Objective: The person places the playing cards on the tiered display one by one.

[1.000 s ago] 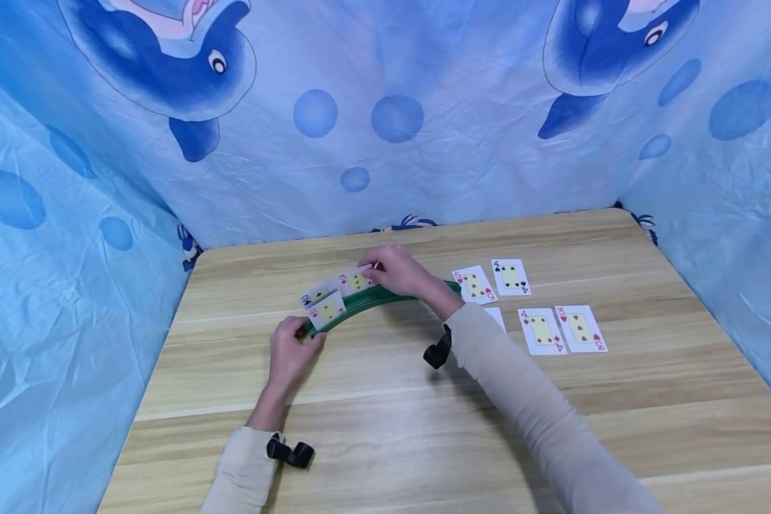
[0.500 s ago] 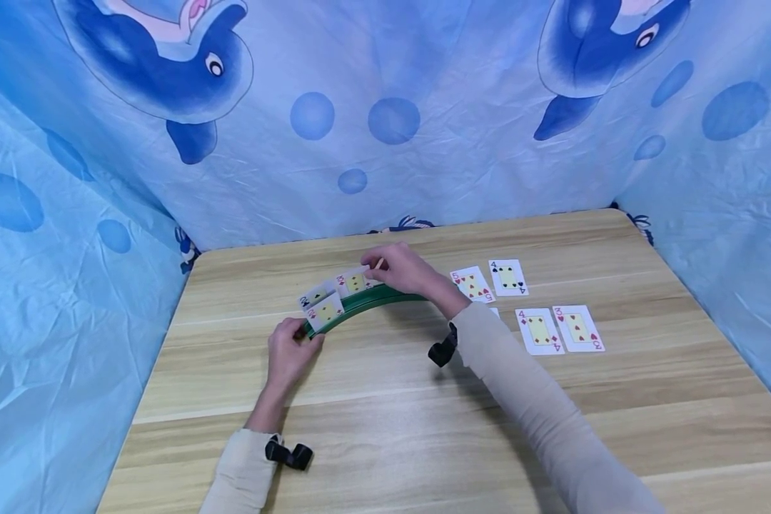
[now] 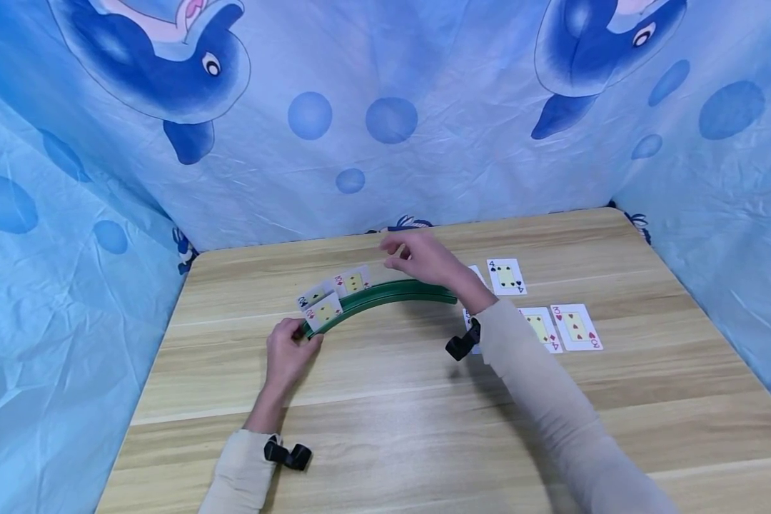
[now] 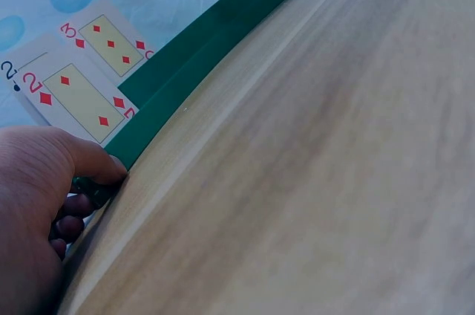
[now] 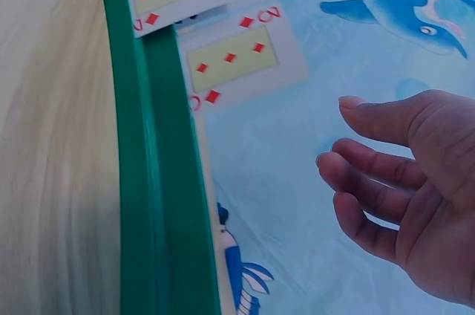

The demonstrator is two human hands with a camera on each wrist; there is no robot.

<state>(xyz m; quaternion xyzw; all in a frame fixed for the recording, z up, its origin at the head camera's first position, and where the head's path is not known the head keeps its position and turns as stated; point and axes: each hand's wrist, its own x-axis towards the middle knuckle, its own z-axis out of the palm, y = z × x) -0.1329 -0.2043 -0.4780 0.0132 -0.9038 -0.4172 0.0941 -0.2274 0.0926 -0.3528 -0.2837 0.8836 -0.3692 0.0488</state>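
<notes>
My left hand [image 3: 291, 353] grips the left end of a curved green card holder [image 3: 401, 290], thumb on the near side in the left wrist view. Standing in the holder's front slot is the two of diamonds [image 4: 83, 101]. Behind it, partly covered, a black two [image 3: 313, 294] leans back. The three of diamonds [image 5: 231, 56] stands just to the right in the rear slot. My right hand [image 3: 427, 258] hovers over the holder's right half, fingers loosely bent and holding nothing; the right wrist view shows it apart from the cards.
Face up on the wooden table [image 3: 385, 428] at right lie the four of spades [image 3: 506, 277], four of diamonds [image 3: 540, 328] and three of hearts [image 3: 577, 327]. My right arm partly hides further cards. A blue dolphin-print cloth [image 3: 462, 171] hangs behind the table.
My right hand has let go of the three of diamonds and moved up and to the right. The card stays in the holder. My left hand keeps its grip.
</notes>
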